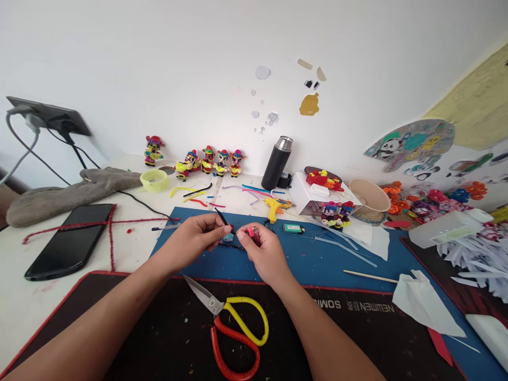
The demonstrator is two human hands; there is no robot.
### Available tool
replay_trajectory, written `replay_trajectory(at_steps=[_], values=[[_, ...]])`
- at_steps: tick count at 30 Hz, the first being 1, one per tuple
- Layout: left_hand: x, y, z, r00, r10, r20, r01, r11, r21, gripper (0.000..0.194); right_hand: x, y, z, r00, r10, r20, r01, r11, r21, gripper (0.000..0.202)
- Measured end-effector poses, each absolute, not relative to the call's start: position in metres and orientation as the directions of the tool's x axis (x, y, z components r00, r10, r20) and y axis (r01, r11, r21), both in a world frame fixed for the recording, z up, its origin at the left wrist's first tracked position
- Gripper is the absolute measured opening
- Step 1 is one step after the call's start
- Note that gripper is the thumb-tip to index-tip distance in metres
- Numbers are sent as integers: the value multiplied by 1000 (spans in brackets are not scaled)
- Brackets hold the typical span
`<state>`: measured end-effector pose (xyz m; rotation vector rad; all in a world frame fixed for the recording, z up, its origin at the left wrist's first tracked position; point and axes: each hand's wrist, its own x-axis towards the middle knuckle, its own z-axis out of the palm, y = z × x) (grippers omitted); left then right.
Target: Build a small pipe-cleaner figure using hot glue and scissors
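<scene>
My left hand (200, 233) is closed, with thumb and fingertips pinching a thin black pipe cleaner (220, 215) whose end sticks up. Close beside it, my right hand (265, 251) is curled around a small pink-topped thing (251, 232), possibly a lighter; the fingers hide most of it. A small light-blue object (228, 238) shows between the hands, and I cannot tell whether either touches it. Both hands are just above a blue mat (301, 264). Nearer to me, scissors (214, 306) with one yellow and one red handle lie partly open on a black mat (166, 338).
Pipe cleaner figures (208, 160) stand along the wall. Behind my hands are a yellow glue gun (273, 208), a green-labelled box (292, 228) and a black thermos (277, 163). A phone (71, 243) lies left under red pipe cleaners; a wooden stick (369, 276) and white paper (426, 304) lie right.
</scene>
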<state>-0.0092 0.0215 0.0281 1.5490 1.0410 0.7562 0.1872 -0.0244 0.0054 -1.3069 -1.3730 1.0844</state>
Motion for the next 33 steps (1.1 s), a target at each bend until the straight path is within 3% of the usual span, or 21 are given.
replay_trajectory(at_steps=[6, 28, 33], values=[[-6, 20, 29, 362, 930, -61, 161, 2, 987, 53, 188, -24, 3, -8, 1000, 10, 129, 11, -992, 34], [-6, 20, 21, 383, 918, -107, 253, 7, 968, 47, 184, -25, 0, 4, 1000, 18, 58, 18, -998, 28], [-7, 21, 16, 396, 909, -132, 268, 23, 963, 50, 183, -25, 3, 2, 999, 38, 119, 38, -992, 23]])
